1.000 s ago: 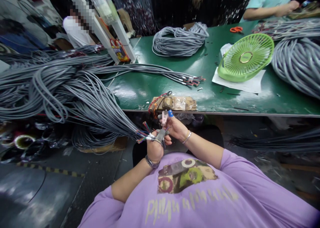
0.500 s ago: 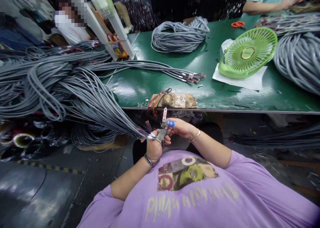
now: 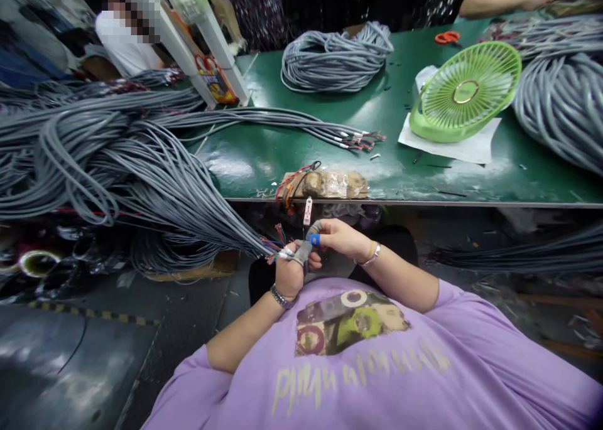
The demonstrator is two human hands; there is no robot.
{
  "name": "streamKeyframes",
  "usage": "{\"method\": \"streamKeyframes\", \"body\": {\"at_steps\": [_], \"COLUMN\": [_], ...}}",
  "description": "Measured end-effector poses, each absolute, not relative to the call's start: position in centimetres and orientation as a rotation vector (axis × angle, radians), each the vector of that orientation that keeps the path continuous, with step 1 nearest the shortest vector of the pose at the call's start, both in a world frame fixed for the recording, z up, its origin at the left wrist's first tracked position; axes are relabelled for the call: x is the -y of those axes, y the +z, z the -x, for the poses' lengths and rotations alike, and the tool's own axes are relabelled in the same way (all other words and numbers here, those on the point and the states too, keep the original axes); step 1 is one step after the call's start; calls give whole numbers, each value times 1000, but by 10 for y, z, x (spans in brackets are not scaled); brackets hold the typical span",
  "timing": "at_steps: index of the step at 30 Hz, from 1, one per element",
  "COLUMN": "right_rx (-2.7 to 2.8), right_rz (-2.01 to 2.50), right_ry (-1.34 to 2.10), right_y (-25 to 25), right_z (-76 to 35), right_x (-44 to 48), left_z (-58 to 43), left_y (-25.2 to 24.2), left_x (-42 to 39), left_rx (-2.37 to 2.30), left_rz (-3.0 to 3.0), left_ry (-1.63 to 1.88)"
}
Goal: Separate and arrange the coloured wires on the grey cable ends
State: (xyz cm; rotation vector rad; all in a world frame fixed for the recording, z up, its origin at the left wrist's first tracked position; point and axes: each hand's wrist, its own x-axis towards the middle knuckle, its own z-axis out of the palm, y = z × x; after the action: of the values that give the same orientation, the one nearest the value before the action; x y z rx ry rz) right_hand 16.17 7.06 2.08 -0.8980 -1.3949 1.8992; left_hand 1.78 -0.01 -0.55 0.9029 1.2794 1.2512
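Observation:
My left hand (image 3: 288, 274) is closed around the end of a grey cable (image 3: 221, 226) that comes from the big bundle on the left; its stripped coloured wires (image 3: 276, 248) fan out beside my taped thumb. My right hand (image 3: 336, 238), with blue tape on one fingertip, is pinched at the same wire ends, touching the left hand. Both hands sit just below the front edge of the green table (image 3: 264, 160). A small pink tag (image 3: 308, 210) hangs from the table edge just above them.
A taped block with red wires (image 3: 325, 184) lies on the table edge. A green fan (image 3: 464, 91) on white paper, a grey cable coil (image 3: 334, 59), orange scissors (image 3: 446, 37) and more coils (image 3: 560, 103) are farther back. Another person's arm (image 3: 504, 0) rests at the far right.
My right hand has dropped from a raised position down to the wire ends at my left hand. The view has shifted slightly; the left hand keeps its hold.

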Motion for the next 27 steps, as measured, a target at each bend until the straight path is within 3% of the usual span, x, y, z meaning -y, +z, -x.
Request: {"method": "streamKeyframes", "body": {"at_steps": [7,11,14,20,27], "right_rx": [1272,884,712,905,1248], "right_rz": [1026,1131,1076,965,961], "right_ry": [1794,1758,1817,2134,1956], "right_y": [16,8,6,11,17], "right_z": [-147,-148,-158,-168,-158], "right_x": [-63,-78,-88,-76,-64], "left_z": [-18,-18,-16,-13,-13], "left_y": [-3,-1,-1,-4,-7], "left_x": [-1,4,4,-3,1], "left_rx": [-1287,-1254,-1237,-1240,-1237], "left_rz": [-930,-1007,-959,-869,-904], "left_ry": [1204,1039,1100,1237,1199]}}
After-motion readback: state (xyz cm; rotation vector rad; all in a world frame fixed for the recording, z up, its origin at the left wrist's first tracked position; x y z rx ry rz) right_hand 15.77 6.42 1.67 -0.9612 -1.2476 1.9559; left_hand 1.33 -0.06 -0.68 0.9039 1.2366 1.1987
